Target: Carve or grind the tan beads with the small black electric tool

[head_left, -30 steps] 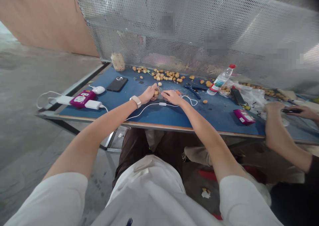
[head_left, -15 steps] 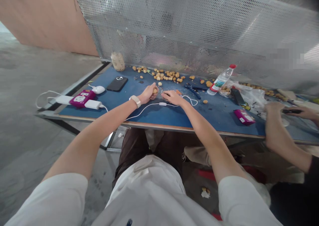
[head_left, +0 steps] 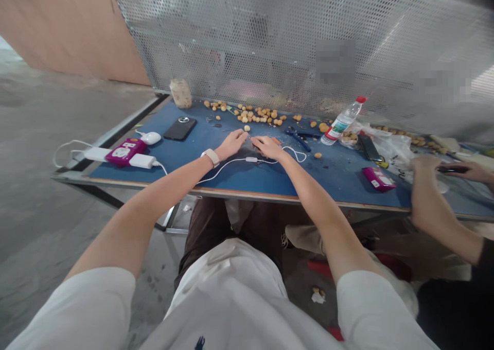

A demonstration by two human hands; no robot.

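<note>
My left hand (head_left: 232, 144), with a pale band (head_left: 210, 157) at the wrist, is back up over the blue table. Its fingers are curled inward, and whatever they hold is hidden. Close beyond its fingertips lies a pale round ball (head_left: 247, 128), like a small fruit or nut. My right hand (head_left: 266, 147) faces it a short way off, fingers bent together around something small and dark that I cannot make out. A white cable (head_left: 227, 164) with an inline switch (head_left: 251, 159) runs in front of both hands. Blue-handled pliers (head_left: 301, 138) lie right of my right hand.
Tan round pieces (head_left: 257, 117) are scattered along the perforated metal screen (head_left: 239, 46). A black phone (head_left: 180, 128), a jar (head_left: 181, 93) and a purple packet (head_left: 125, 152) lie left. Right are a water bottle (head_left: 341, 123), another purple packet (head_left: 378, 179) and a co-worker's arm (head_left: 432, 206).
My left hand has turned so its back faces up; the tan round piece that showed in its fingers is now out of sight. My right hand has shifted slightly.
</note>
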